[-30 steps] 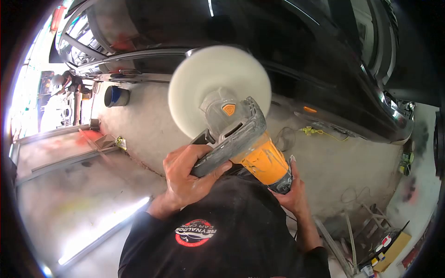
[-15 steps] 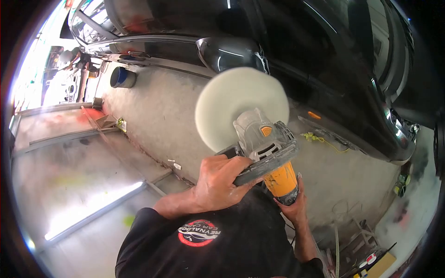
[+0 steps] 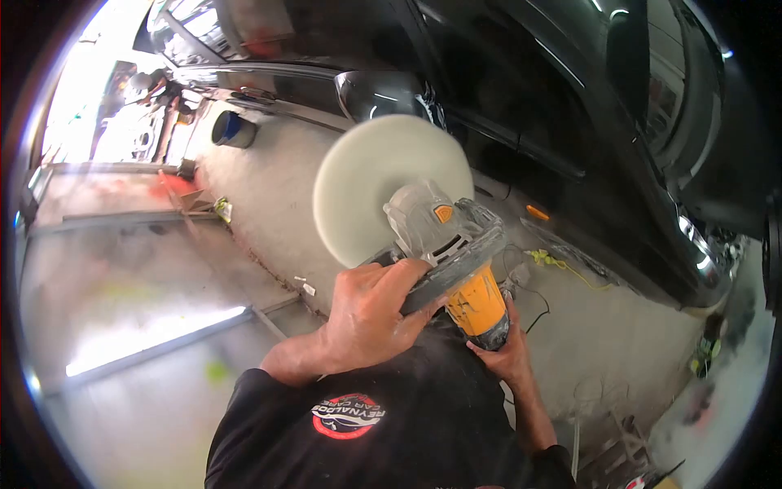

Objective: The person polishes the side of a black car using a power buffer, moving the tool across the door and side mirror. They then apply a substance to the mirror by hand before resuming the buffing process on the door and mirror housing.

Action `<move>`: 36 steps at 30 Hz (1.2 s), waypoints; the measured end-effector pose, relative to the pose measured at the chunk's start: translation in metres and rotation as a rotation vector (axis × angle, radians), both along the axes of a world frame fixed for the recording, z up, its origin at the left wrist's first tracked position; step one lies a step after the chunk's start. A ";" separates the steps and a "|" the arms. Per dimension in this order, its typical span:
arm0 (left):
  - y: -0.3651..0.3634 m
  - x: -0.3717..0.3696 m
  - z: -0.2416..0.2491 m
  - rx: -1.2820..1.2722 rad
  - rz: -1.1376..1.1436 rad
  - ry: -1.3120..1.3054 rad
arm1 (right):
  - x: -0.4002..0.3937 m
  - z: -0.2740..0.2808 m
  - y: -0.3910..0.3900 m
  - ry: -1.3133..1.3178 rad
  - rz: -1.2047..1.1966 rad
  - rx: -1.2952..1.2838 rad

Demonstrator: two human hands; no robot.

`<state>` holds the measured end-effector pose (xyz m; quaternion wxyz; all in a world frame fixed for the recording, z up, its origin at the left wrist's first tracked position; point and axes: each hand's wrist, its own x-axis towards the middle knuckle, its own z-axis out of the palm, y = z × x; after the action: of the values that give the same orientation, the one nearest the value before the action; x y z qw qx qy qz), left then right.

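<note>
A yellow-and-grey polisher point(image 3: 476, 303) with a large white round pad point(image 3: 383, 175) is held out in front of my body. My left hand point(image 3: 366, 301) is closed around its black front handle, thumb lying along the top. My right hand point(image 3: 503, 350) wraps the dark rear end of the yellow motor housing. White dust coats the gearhead and handle. The pad faces away from me toward a black car point(image 3: 521, 106), overlapping the lower edge of its side mirror point(image 3: 379, 94) in this view. The pad's surface looks smooth, without visible texture.
A dark bucket point(image 3: 235, 130) stands on the concrete floor point(image 3: 269, 179) beside the car. A yellow cord point(image 3: 562, 262) lies on the right. Paint-stained panels point(image 3: 138, 269) line the left. A person point(image 3: 163, 90) is at the far upper left.
The polisher and both hands have shifted slightly left in view, and the car and floor have shifted as my head turned. My grip on the polisher is unchanged.
</note>
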<state>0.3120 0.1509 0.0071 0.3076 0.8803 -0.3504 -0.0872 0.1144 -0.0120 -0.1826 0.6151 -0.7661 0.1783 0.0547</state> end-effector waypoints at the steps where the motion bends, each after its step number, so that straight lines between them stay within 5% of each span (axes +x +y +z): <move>1: -0.016 -0.005 0.000 0.015 0.008 -0.019 | -0.001 -0.006 -0.012 -0.001 0.034 0.000; 4: -0.055 -0.017 0.000 0.035 0.068 -0.035 | -0.008 -0.020 -0.049 0.032 0.069 0.160; 9: -0.085 -0.030 -0.007 -0.006 0.149 0.137 | -0.033 -0.042 -0.105 -0.010 0.118 0.042; 12: -0.059 -0.041 0.006 0.011 -0.018 0.133 | -0.041 -0.043 -0.115 -0.021 0.202 -0.130; 16: -0.090 -0.039 0.078 0.236 0.261 0.287 | -0.014 -0.011 -0.115 0.017 0.329 -0.379; 19: -0.097 -0.029 0.070 0.301 0.323 0.255 | 0.007 -0.017 -0.119 -0.166 0.262 -0.333; 20: -0.093 -0.028 0.069 0.246 0.268 0.231 | 0.007 -0.013 -0.122 -0.132 0.266 -0.345; 23: -0.063 -0.027 0.054 0.090 0.059 0.207 | -0.003 -0.019 -0.111 0.022 0.095 0.262; 25: -0.047 -0.011 0.032 -0.037 -0.141 0.176 | -0.008 -0.019 -0.103 0.051 0.007 0.354; 31: -0.020 0.051 -0.036 -0.308 -0.475 0.208 | -0.039 -0.029 -0.026 -0.097 -0.279 -0.177; 36: 0.001 0.101 -0.056 -0.390 -0.627 0.241 | -0.017 -0.013 0.042 0.024 -0.455 -0.269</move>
<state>0.4128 0.1515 -0.0490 0.4665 0.6390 -0.5738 -0.2116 0.0970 0.0300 -0.1952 0.5020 -0.7805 0.3588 -0.1000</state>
